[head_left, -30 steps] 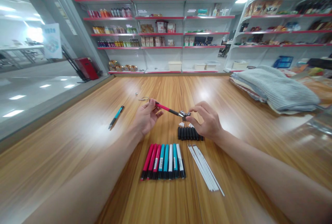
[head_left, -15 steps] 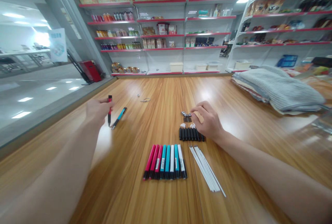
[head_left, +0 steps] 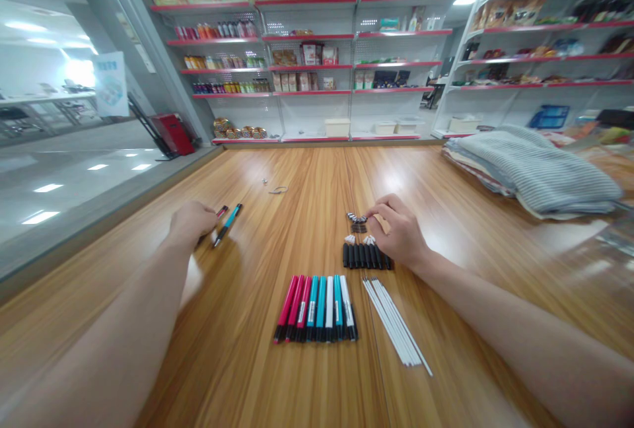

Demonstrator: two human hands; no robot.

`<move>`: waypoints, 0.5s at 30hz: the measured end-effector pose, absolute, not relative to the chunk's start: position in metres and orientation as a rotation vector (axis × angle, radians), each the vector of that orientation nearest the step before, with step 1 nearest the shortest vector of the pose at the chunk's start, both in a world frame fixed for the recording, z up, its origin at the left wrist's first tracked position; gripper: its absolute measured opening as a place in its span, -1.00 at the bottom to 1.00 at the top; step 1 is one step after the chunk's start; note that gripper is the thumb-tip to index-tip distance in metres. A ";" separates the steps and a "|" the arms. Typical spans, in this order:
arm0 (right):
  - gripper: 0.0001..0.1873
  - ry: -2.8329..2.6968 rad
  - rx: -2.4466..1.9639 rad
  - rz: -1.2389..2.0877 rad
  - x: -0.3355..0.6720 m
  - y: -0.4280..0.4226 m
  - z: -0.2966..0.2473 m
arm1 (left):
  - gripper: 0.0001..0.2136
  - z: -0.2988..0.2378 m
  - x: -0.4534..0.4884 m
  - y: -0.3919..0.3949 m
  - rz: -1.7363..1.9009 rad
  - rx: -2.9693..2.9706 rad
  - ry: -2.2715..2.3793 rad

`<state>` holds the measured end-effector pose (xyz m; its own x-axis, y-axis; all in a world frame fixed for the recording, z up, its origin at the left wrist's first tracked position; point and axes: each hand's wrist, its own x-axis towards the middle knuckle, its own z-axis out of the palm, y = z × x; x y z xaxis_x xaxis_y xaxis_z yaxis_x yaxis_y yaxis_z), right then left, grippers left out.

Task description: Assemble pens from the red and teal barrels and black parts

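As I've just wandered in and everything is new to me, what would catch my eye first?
Probably the neat row of pink, blue and white pen barrels near the table's middle, with slanting white rods to its right. Beyond, the right hand is beside small silvery parts, while the left hand partly covers a pink-and-black pen beside a blue-and-black one.

Red pen [head_left: 222, 211] mostly behind left grip [head_left: 192, 222]
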<state>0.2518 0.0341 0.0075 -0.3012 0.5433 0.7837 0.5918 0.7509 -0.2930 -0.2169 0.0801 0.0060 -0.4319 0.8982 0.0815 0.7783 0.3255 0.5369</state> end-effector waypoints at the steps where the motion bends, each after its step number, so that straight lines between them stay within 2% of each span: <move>1: -0.87 -1.972 -0.862 -0.062 0.252 0.034 0.008 | -0.79 0.007 -0.215 0.079 0.703 1.502 2.417; 5: -0.87 -1.975 -0.872 -0.056 0.251 0.033 0.008 | -0.74 0.010 -0.204 0.076 0.567 1.486 2.545; 15: -0.88 -2.013 -0.869 -0.047 0.251 0.035 0.007 | -0.68 0.013 -0.192 0.072 0.496 1.575 2.645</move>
